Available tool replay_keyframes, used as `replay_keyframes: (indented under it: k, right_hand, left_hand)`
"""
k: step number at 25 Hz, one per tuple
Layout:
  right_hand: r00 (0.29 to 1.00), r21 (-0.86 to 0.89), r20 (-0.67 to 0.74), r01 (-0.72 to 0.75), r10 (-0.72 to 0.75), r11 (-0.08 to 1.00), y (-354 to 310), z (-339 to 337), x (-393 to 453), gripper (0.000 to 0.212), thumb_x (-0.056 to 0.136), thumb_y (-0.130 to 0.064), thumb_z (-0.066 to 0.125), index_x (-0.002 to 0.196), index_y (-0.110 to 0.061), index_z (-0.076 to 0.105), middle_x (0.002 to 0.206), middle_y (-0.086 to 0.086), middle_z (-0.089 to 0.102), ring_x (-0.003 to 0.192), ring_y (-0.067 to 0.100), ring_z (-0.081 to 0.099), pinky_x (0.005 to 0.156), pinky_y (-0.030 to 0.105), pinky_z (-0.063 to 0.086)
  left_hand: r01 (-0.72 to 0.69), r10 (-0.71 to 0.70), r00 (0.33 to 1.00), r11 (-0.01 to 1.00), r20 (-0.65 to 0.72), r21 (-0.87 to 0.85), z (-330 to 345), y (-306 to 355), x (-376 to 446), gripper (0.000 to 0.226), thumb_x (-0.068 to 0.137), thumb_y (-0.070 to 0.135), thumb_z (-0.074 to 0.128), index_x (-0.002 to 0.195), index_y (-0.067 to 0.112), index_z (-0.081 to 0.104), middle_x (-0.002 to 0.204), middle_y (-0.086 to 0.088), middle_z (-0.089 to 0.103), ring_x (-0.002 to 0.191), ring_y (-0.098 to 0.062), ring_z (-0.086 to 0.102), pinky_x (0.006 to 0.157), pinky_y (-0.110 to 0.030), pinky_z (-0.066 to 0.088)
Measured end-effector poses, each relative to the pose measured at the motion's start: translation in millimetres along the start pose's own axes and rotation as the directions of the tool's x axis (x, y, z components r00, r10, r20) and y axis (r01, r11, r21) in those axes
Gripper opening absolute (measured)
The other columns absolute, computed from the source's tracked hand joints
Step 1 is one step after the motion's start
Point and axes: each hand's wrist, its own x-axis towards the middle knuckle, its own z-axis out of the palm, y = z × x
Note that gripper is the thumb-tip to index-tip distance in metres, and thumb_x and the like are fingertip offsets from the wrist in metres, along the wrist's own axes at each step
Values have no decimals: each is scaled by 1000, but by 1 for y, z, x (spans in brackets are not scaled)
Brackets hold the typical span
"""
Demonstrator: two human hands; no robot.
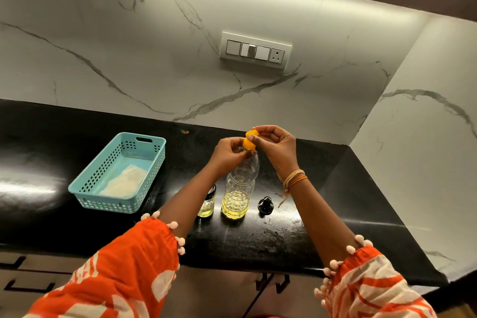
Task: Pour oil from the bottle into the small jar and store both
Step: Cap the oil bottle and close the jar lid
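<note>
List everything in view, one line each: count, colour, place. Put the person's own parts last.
oil bottle: 1, clear with yellow oil, upright on counter centre
bottle cap: 1, yellow flip-top, at bottle mouth
small jar: 1, clear glass, left of bottle
jar lid: 1, black, right of bottle
basket: 1, teal, counter left
counter: 1, black
switch panel: 1, white, on wall
left hand: holds bottle neck
right hand: pinches cap
</note>
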Motion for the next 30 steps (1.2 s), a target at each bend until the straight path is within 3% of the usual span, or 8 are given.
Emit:
replay_keyframes:
  k: [7, 10, 20, 27, 30]
  right_hand:
    - [995, -184, 77, 73, -59, 980, 6, -5, -2, 24, 71, -9, 81, 90, -15, 68, 97, 5, 72, 92, 16, 71, 81, 30, 58]
    - [990, -224, 122, 98, -72, 970, 6, -7, 1, 24, 74, -8, 79, 95, -14, 67, 100, 6, 71, 94, 16, 70, 83, 30, 58]
    - [980, -216, 188, 107, -66, 970, 4, -9, 5, 24, 79, 3, 71, 102, -3, 64, 107, 14, 69, 99, 17, 68, 86, 26, 56]
    - [994, -292, 58, 102, -89, 951, 10, 2, 0, 27, 72, -12, 81, 96, -13, 67, 94, 7, 70, 87, 19, 70, 78, 37, 60]
    - [996, -347, 73, 74, -52, 935, 11, 6, 2, 41, 73, -18, 81, 109, -15, 64, 95, 0, 66, 93, 16, 65, 89, 40, 55]
  left_hand:
    - [-14, 14, 1000, 1000, -6, -17, 1, -1, 1, 29, 83, 8, 72, 112, 7, 67, 100, -8, 71, 94, -18, 69, 86, -31, 57]
    - [-12, 12, 1000, 999, -9, -37, 2, -1, 0, 30, 83, 6, 71, 112, 6, 67, 98, -6, 70, 90, -13, 68, 83, -24, 56]
    - [-3, 2, 1000, 998, -11, -66, 1, -2, -1, 29, 81, 8, 74, 108, 14, 68, 94, -2, 71, 87, -11, 67, 83, -27, 56]
    - [-25, 24, 1000, 998, -18, -61, 2, -4, -1, 29, 83, 5, 71, 111, 11, 67, 97, -4, 71, 91, -13, 68, 86, -29, 56]
    - [-32, 30, 999, 996, -18, -88, 1, -5, -1, 29, 83, 2, 70, 112, 10, 67, 101, -7, 70, 95, -16, 68, 87, -30, 56]
